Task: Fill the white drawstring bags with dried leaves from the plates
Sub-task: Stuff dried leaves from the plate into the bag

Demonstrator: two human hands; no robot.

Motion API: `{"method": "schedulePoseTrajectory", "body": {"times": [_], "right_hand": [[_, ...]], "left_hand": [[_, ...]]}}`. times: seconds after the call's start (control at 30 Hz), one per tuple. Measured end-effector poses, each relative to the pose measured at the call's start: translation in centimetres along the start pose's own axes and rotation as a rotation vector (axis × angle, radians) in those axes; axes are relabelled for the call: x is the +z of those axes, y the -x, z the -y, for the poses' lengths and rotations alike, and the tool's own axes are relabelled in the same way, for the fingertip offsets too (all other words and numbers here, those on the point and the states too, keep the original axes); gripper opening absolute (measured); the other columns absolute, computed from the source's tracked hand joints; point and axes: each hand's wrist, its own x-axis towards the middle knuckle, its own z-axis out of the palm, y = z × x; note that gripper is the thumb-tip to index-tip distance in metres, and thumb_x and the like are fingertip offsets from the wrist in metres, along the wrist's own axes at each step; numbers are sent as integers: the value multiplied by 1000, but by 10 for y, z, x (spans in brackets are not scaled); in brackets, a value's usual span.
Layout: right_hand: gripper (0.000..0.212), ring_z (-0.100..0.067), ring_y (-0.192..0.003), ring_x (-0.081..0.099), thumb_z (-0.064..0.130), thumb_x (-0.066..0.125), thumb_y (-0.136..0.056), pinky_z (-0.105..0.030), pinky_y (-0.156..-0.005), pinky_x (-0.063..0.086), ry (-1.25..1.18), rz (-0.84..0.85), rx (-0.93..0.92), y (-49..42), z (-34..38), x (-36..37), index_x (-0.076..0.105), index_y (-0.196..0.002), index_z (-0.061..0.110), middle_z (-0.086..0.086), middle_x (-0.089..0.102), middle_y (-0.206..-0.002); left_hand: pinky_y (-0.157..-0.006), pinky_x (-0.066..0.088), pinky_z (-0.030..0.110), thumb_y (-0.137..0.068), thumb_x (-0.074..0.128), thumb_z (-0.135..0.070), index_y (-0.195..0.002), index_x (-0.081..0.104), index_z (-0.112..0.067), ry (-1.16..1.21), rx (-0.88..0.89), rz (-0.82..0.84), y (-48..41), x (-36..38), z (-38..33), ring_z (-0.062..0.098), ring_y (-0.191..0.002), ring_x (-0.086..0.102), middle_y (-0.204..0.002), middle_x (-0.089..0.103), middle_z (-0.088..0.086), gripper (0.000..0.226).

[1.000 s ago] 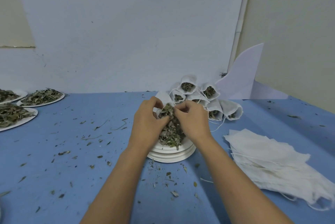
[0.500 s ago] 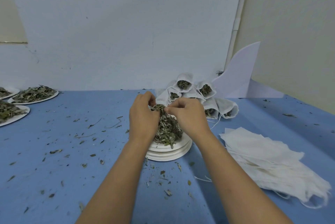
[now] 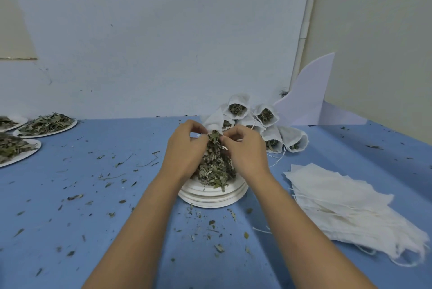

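Pale blue-white wall board [image 3: 163, 43] is seen behind a blue counter [image 3: 81, 195], on which everything is laid. At the right, a broad heap of flat, empty white fabric bags [image 3: 346, 200] is spread. Three white paper plates of long dried leaves [image 3: 46, 125] are set at the far left. A stack of white paper plates [image 3: 210, 195] is placed at the centre, topped by a mound of crumbled dried green leaves [image 3: 215, 167]. Behind it, filled white bags [image 3: 268, 125] are piled with their open mouths showing. Above the mound, a small white drawstring bag [image 3: 214, 122] is pinched at its mouth by the left hand [image 3: 184, 150] and the right hand [image 3: 247, 150], fingers curled, with leaves bunched at the opening. Leaf crumbs [image 3: 210, 230] are scattered over the counter.
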Motion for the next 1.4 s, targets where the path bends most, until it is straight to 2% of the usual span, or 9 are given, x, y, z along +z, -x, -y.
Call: {"method": "schedulePoseTrajectory", "body": {"times": [0.07, 0.23, 0.37, 0.6, 0.73, 0.97, 1.1, 1.23, 1.4], "right_hand": [[13, -21, -82, 65, 10, 67, -85, -45, -79, 55, -9, 2, -2, 0, 0, 0, 65, -73, 16, 3, 64, -75], [17, -22, -85, 65, 11, 67, -84, -43, -81, 55, -63, 27, 3, 1, 2, 1, 64, -71, 21, 2, 65, -76], [14, -10, -77, 60, 21, 69, -83, -17, -66, 45, 54, 23, -25, 2, 4, -2, 63, -71, 25, 12, 64, -72], [19, -7, -69, 56, 18, 71, -80, -22, -65, 42, -3, 100, -27, 6, 10, -4, 62, -64, 24, 11, 62, -66], [23, -20, -80, 64, 14, 71, -79, -36, -79, 50, -146, 110, 22, 6, 11, -3, 62, -61, 24, 0, 67, -73], [14, -10, -64, 63, 8, 64, -88, -30, -68, 59, -323, 25, 181, 2, 1, -5, 62, -75, 12, -4, 61, -74], [14, -15, -69, 63, 7, 63, -89, -24, -62, 56, -354, 1, 202, -1, 0, -6, 61, -76, 12, -6, 62, -76], [16, -11, -60, 61, 6, 64, -88, -19, -56, 52, -386, 35, 217, -1, 3, -4, 61, -73, 12, -4, 62, -70], [17, -22, -76, 65, 10, 65, -82, -37, -75, 51, -291, 35, 208, -1, 3, -7, 64, -67, 17, -2, 66, -72]], "left_hand": [[-75, 52, 25, -87, 59, -22, -91, 60, -18, 25, -12, -10, -1, -2, -2, 9, -79, 62, -100, 62, -2, 6], [-50, 40, 9, -78, 77, -17, -83, 55, -14, -70, 88, -48, -3, 1, 0, -4, -57, 52, -93, 59, -1, 23], [-60, 36, 14, -75, 74, -14, -76, 48, -19, -127, 108, -116, -7, 6, 4, 10, -72, 45, -84, 54, -2, 27], [-57, 33, 13, -75, 53, 5, -75, 39, -18, -180, 134, -234, -17, 13, 3, 6, -67, 38, -84, 46, 3, 27], [-56, 32, 12, -75, 47, 8, -72, 37, -20, -247, 188, -269, -18, 15, -2, 6, -64, 36, -78, 40, -3, 30], [-66, 44, 14, -81, 69, -18, -84, 52, -19, -86, 46, 44, -17, 4, -6, 8, -72, 53, -88, 58, -6, 18], [-58, 50, 13, -79, 65, -3, -100, 48, -25, -109, -1, 328, -12, -11, -9, 0, -74, 57, -111, 49, -1, 35], [-73, 45, 24, -69, 81, -10, -106, 42, -23, -243, 118, 275, -9, -7, -7, 16, -85, 50, -115, 38, 1, 56], [-62, 42, 24, -75, 78, -13, -83, 49, -24, -176, 196, 146, -10, -6, -2, 20, -71, 55, -100, 54, 3, 32]]}}
